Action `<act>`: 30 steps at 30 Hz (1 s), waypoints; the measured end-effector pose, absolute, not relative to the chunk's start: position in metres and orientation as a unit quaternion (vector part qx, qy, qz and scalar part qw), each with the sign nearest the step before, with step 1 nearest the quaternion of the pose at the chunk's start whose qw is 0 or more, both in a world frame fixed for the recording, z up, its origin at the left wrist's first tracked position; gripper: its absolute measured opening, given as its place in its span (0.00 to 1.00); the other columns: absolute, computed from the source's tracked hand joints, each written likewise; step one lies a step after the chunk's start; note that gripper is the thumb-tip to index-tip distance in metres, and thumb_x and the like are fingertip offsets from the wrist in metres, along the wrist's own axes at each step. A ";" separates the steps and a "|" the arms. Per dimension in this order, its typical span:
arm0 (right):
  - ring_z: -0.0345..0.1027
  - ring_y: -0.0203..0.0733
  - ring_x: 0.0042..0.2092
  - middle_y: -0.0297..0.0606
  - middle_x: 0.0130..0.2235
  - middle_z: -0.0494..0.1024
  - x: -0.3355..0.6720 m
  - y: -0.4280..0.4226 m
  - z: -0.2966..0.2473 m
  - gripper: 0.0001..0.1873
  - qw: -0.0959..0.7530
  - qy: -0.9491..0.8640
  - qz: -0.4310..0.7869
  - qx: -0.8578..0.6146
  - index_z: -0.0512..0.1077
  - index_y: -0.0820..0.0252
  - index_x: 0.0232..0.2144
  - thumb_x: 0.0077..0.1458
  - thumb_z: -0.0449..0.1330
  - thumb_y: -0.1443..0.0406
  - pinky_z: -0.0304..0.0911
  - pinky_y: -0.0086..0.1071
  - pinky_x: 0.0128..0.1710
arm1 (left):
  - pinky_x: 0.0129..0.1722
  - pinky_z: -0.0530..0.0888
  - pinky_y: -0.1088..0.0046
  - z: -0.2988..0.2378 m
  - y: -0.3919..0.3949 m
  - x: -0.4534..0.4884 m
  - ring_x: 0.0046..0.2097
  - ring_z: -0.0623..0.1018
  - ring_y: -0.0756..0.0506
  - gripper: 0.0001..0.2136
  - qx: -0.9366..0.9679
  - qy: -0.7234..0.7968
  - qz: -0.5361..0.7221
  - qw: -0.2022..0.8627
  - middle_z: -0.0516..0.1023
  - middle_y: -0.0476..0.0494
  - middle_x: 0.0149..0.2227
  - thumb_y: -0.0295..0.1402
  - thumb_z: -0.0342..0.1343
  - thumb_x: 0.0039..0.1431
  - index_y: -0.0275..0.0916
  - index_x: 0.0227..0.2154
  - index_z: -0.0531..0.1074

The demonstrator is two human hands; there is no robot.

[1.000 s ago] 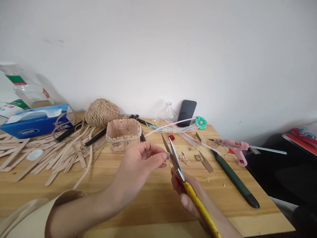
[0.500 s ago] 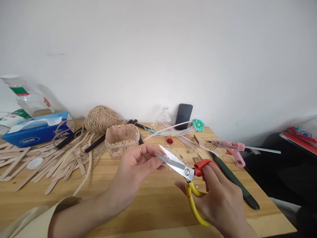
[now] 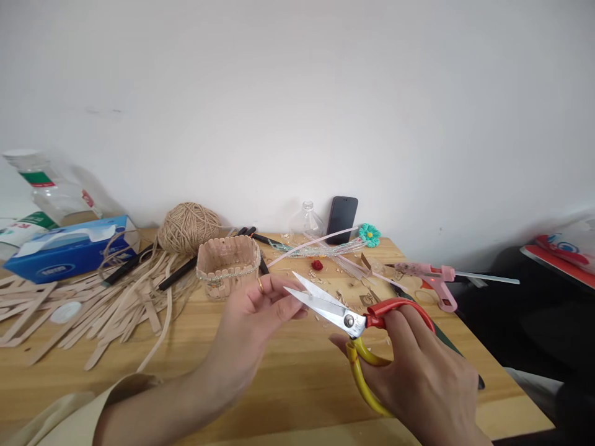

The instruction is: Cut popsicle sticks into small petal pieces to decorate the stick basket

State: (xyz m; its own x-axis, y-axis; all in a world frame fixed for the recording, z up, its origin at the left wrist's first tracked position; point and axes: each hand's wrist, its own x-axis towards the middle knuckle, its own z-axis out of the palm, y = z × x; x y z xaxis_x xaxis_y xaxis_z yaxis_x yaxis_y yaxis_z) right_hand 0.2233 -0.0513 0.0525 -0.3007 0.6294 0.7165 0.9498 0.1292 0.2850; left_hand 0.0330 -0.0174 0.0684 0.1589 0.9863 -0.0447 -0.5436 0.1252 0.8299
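Note:
My right hand (image 3: pixel 418 371) grips scissors (image 3: pixel 346 322) by their red and yellow handles, the blades slightly apart and pointing left. My left hand (image 3: pixel 255 310) is pinched with its fingertips at the blade tips; what they hold is too small to make out. A ring sits on one left finger. Just behind the left hand stands a small basket made of wooden sticks (image 3: pixel 227 263) with a beaded band round it.
Wooden table (image 3: pixel 279 384) against a white wall. Loose wooden sticks (image 3: pixel 93 303) at left, blue tissue box (image 3: pixel 65 248), twine ball (image 3: pixel 189 226), black pens, a bottle top, phone (image 3: pixel 341 220), teal flower (image 3: pixel 369 233), pink glue gun (image 3: pixel 432 275), green-black tool (image 3: pixel 437 322), wood scraps.
The right hand has turned the scissors from pointing away to lying sideways, blades now aimed left at the left fingertips. The left hand stayed pinched in about the same place.

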 end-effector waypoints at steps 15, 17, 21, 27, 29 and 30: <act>0.59 0.35 0.17 0.35 0.21 0.69 0.228 -0.048 0.047 0.25 0.246 -0.741 -0.342 -0.523 0.62 0.58 0.21 0.47 0.56 0.43 0.49 0.29 0.17 | 0.32 0.72 0.78 0.068 -0.015 0.033 0.29 0.75 0.52 0.02 0.349 0.329 0.555 0.679 0.78 0.49 0.25 0.25 0.63 0.45 0.37 0.23 0.76; 0.60 0.35 0.18 0.35 0.21 0.69 0.229 -0.049 0.046 0.24 0.244 -0.746 -0.329 -0.526 0.62 0.58 0.21 0.48 0.56 0.44 0.49 0.29 0.17 | 0.32 0.72 0.78 0.068 -0.014 0.033 0.28 0.75 0.52 0.01 0.352 0.333 0.553 0.678 0.77 0.49 0.24 0.25 0.62 0.45 0.37 0.23 0.76; 0.58 0.35 0.17 0.33 0.19 0.66 0.230 -0.049 0.048 0.23 0.247 -0.754 -0.311 -0.523 0.60 0.57 0.20 0.48 0.57 0.46 0.49 0.28 0.17 | 0.31 0.72 0.78 0.067 -0.014 0.032 0.28 0.74 0.52 0.01 0.368 0.337 0.548 0.671 0.77 0.49 0.23 0.26 0.62 0.45 0.36 0.22 0.76; 0.54 0.31 0.15 0.31 0.20 0.66 0.235 -0.049 0.055 0.25 0.260 -0.772 -0.218 -0.538 0.59 0.57 0.21 0.50 0.53 0.43 0.49 0.28 0.15 | 0.32 0.72 0.78 0.069 -0.013 0.027 0.30 0.75 0.51 0.02 0.381 0.342 0.551 0.659 0.78 0.48 0.25 0.28 0.64 0.46 0.36 0.24 0.76; 0.56 0.32 0.15 0.32 0.21 0.67 0.237 -0.049 0.056 0.25 0.253 -0.763 -0.246 -0.541 0.60 0.58 0.23 0.49 0.54 0.43 0.48 0.28 0.16 | 0.33 0.73 0.78 0.070 -0.013 0.027 0.30 0.75 0.51 0.02 0.384 0.333 0.555 0.659 0.78 0.48 0.26 0.28 0.64 0.46 0.36 0.24 0.76; 0.59 0.33 0.16 0.32 0.21 0.68 0.237 -0.050 0.056 0.24 0.248 -0.761 -0.260 -0.541 0.62 0.58 0.23 0.48 0.55 0.44 0.49 0.28 0.17 | 0.33 0.73 0.78 0.070 -0.014 0.027 0.30 0.75 0.51 0.02 0.385 0.329 0.555 0.660 0.78 0.48 0.26 0.28 0.63 0.47 0.37 0.25 0.76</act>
